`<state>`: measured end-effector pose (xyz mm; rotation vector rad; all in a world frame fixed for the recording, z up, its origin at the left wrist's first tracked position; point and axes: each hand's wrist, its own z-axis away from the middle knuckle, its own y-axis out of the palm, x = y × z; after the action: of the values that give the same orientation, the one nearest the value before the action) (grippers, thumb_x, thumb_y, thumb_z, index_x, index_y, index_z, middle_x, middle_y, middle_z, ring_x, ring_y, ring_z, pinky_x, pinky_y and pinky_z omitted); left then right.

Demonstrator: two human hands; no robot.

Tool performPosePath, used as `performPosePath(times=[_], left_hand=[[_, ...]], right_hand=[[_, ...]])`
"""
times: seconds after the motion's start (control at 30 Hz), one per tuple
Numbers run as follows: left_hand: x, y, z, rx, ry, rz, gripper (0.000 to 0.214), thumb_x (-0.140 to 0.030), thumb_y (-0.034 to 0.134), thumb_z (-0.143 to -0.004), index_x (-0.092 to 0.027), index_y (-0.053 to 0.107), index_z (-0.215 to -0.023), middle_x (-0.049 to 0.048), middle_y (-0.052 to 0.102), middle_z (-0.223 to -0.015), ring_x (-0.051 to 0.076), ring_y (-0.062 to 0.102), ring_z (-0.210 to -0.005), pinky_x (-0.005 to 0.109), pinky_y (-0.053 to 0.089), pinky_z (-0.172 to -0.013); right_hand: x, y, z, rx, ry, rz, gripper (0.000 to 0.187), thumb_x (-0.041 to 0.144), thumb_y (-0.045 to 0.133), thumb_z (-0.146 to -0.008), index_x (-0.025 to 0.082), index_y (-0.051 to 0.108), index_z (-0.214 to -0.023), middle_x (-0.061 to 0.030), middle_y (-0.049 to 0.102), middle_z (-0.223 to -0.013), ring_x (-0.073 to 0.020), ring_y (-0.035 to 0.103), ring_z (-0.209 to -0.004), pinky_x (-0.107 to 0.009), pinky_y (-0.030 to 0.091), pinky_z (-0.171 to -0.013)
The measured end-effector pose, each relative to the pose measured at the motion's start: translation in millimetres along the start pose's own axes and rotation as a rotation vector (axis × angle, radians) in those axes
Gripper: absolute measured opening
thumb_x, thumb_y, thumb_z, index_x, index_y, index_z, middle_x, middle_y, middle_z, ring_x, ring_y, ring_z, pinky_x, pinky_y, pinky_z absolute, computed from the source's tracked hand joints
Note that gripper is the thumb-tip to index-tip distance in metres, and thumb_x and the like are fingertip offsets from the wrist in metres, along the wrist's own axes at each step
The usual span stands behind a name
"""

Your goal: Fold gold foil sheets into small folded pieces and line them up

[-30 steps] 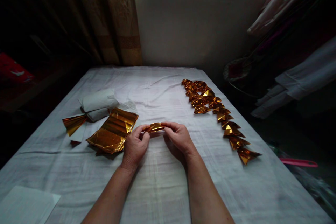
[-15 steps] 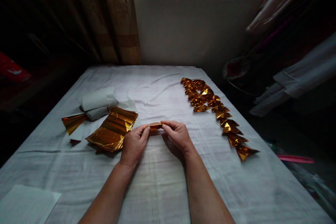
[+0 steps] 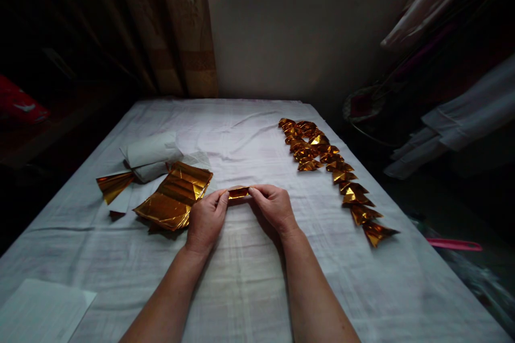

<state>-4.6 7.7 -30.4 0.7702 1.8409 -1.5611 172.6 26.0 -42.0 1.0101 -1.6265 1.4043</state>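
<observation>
And here, right of the neat stack of creased gold foil sheets (image 3: 175, 198), a narrow folded strip of shiny gold foil paper (image 3: 238, 193) is being held at both ends. Its left end is pinched by the left hand (image 3: 207, 220), thumb and fingers closed on it just beside the stack; whether the stack is touched by that hand cannot be told. The right end is gripped the same way by the right hand (image 3: 274, 206), farther right of the stack, so the strip is spanned crosswise between the two. Well right of the stack, pointed, folded gold foil pieces (image 3: 354, 194) are lined up in rows, the longest stretched towards the near side. Just behind the stack, a loose bundle of creased white paper (image 3: 151, 150) is seen; to its left, a fan-shaped piece of gold foil (image 3: 113, 185) is spread. Well in front and left of the stack, a flat pale sheet (image 3: 40, 308) is laid. All of it is carried by a pale checked cloth (image 3: 249, 278).
</observation>
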Motion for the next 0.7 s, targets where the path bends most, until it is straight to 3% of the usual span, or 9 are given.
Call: performPosePath(times=[0.47,0.7], left_hand=[[3.4,1.2,1.8,-0.005,0.079,-0.118,0.039,-0.04,0.041,-0.091,-0.02,0.074,-0.087,0.0073,0.077,-0.084,0.021,0.069,-0.079,0.027,0.049,-0.073],[4.1,1.2,-0.5,-0.026,0.094,-0.157,0.039,-0.038,0.038,-0.092,-0.02,0.071,-0.085,0.0065,0.074,-0.079,0.019,0.067,-0.073,0.026,0.047,-0.068]], right_hand=[[5.1,1.1,0.9,-0.019,-0.013,0.125,0.021,0.031,0.058,-0.085,0.026,0.078,-0.081,-0.0035,0.078,-0.086,-0.0215,0.071,-0.082,-0.03,0.052,-0.076],[3.2,-1.2,1.0,0.056,-0.017,0.086,0.023,0.034,0.057,-0.085,0.025,0.078,-0.08,-0.003,0.078,-0.084,-0.0207,0.071,-0.08,-0.029,0.05,-0.073]])
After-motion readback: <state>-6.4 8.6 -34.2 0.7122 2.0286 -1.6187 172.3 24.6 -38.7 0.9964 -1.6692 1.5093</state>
